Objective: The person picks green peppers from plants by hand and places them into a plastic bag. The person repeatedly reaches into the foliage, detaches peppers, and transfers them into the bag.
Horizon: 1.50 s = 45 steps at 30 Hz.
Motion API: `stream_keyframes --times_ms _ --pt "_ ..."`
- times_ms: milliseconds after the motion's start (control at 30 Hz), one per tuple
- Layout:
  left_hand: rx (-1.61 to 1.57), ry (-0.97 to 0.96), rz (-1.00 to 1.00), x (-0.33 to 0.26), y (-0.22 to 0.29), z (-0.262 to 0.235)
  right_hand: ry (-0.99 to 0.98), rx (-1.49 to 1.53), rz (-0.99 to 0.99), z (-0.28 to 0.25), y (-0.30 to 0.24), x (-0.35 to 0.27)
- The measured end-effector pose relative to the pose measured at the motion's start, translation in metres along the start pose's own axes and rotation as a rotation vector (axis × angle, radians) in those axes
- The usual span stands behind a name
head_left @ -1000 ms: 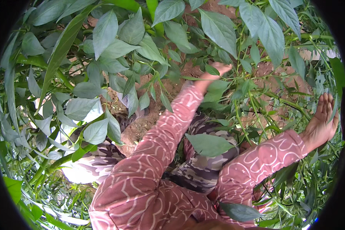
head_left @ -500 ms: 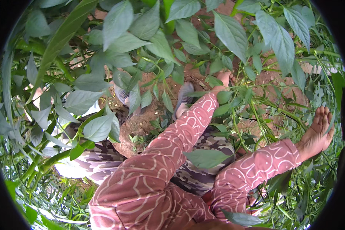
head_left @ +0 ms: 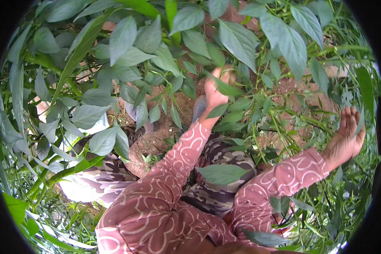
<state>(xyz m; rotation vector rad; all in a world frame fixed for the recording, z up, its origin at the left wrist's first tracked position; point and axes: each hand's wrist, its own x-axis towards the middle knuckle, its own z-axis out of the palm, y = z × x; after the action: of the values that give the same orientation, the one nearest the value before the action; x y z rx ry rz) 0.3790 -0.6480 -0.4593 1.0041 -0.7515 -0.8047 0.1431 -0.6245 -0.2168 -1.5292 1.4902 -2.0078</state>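
My left hand (head_left: 216, 93) reaches up among the leafy stems of a pepper-like plant (head_left: 240, 40), near the middle of the view. A narrow green leaf (head_left: 224, 87) crosses in front of it. Its fingertips are blurred and partly behind foliage, so whether they hold anything cannot be made out. Out to the right, my right hand (head_left: 345, 137) is open, with fingers stretched out and nothing seen in it. One leaf (head_left: 360, 120) hangs against its fingers. Both arms wear pink sleeves (head_left: 279, 180) with white line patterns.
Dense green foliage (head_left: 89, 114) crowds the left side and the top. A thick green stem (head_left: 67, 171) slants at lower left. Below are brown soil (head_left: 146, 148), camouflage trousers (head_left: 224, 163) and grey shoes (head_left: 199, 108). Thin branches (head_left: 279, 131) stand between my arms.
My left hand has moved left and slightly upward, away from the stems right of centre. My right hand has shifted slightly up and stays open. Leaves have shifted slightly left.
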Motion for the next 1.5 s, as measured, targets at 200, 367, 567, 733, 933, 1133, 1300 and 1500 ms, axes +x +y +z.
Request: stream_keyframes --times_ms 200,367,567,733,933,1133,1300,1500 --pt "0.68 -0.485 0.61 0.079 -0.036 0.057 -0.014 0.083 0.011 0.011 0.0 -0.003" --pt "0.927 -0.971 0.233 0.069 -0.107 0.023 0.035 0.041 0.036 0.02 -0.007 -0.007" --pt "-0.347 -0.354 -0.451 0.051 -0.013 -0.016 -0.094 0.023 0.092 0.038 -0.021 -0.018" --pt "-0.392 -0.402 -0.184 0.056 0.145 -0.019 -0.724 0.096 0.376 0.065 -0.026 -0.032" --pt "-0.972 -0.571 -0.215 0.074 0.206 -0.01 -1.202 0.309 0.447 0.118 0.017 -0.073" --pt "-0.824 -0.366 -0.09 0.073 0.187 0.01 -1.055 0.552 0.347 0.109 0.036 -0.109" --pt "-0.608 -0.293 -0.033 0.074 0.179 0.006 -1.073 1.005 0.834 0.103 0.039 -0.104" --pt "-0.376 -0.34 -0.148 0.062 0.158 0.016 -1.113 0.396 0.688 0.089 0.063 -0.112"
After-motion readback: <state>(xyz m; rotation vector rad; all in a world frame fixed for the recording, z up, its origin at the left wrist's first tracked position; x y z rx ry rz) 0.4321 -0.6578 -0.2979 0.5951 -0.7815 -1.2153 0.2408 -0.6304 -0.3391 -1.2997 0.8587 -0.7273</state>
